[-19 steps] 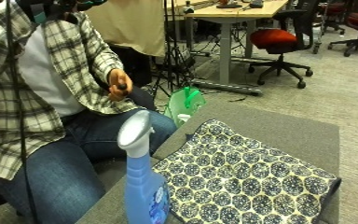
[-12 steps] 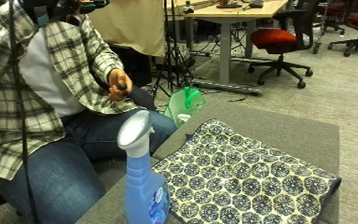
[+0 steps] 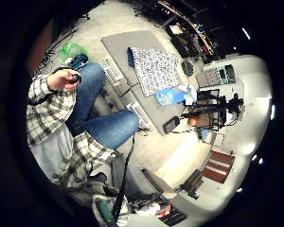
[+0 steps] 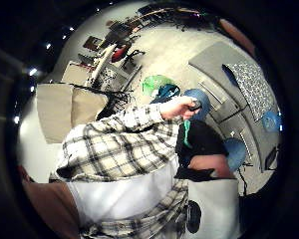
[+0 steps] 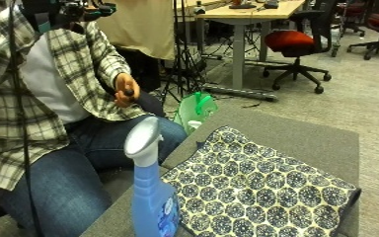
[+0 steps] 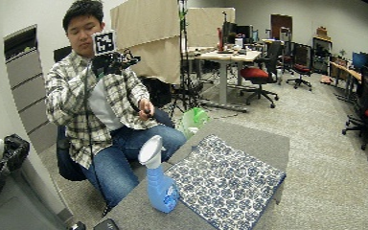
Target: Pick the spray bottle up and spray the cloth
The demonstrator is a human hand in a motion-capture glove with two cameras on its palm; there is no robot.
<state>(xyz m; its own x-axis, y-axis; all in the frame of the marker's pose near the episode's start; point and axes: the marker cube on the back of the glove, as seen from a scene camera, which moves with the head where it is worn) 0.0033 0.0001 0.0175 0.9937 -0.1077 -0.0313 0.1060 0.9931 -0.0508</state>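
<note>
Spray bottle [image 5: 151, 200] upright beside cloth [image 5: 258, 190].

Grey surface [image 6: 254, 139] before my chair; carpeted floor [image 6: 324, 120] around it. Beyond the surface: wooden desk [image 6: 225, 56] on metal legs, red-seated office chair [image 6: 258, 74] beside it, beige fabric screens [image 6: 149, 33] behind me. Grey cabinet [image 6: 28, 72] against the wall near my shoulder. Green bag [image 6: 193, 117] on the floor by the surface's near corner.
</note>
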